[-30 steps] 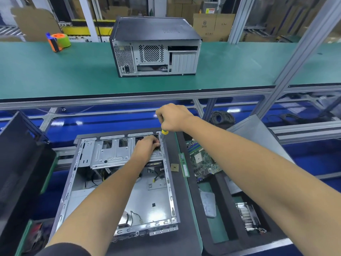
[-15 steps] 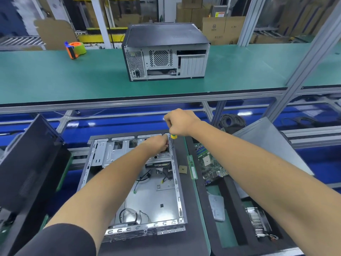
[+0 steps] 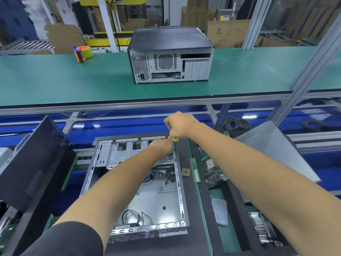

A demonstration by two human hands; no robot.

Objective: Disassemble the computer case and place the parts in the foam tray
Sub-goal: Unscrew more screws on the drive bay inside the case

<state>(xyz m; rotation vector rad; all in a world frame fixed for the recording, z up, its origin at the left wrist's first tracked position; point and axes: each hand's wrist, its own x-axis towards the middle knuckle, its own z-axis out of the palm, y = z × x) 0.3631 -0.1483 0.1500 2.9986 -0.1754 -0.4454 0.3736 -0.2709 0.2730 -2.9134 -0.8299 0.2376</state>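
Both hands are at the case's (image 3: 158,198) far right corner: the screwdriver (image 3: 175,139) is fisted upright by the right hand (image 3: 178,124) for downward torque, its shaft steadied by the left hand's (image 3: 162,145) pinch.

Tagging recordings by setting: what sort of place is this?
Probably a factory disassembly line: a long green-matted workbench on aluminium framing, stacked cardboard boxes behind, and an opened computer case beside a foam tray of removed parts.
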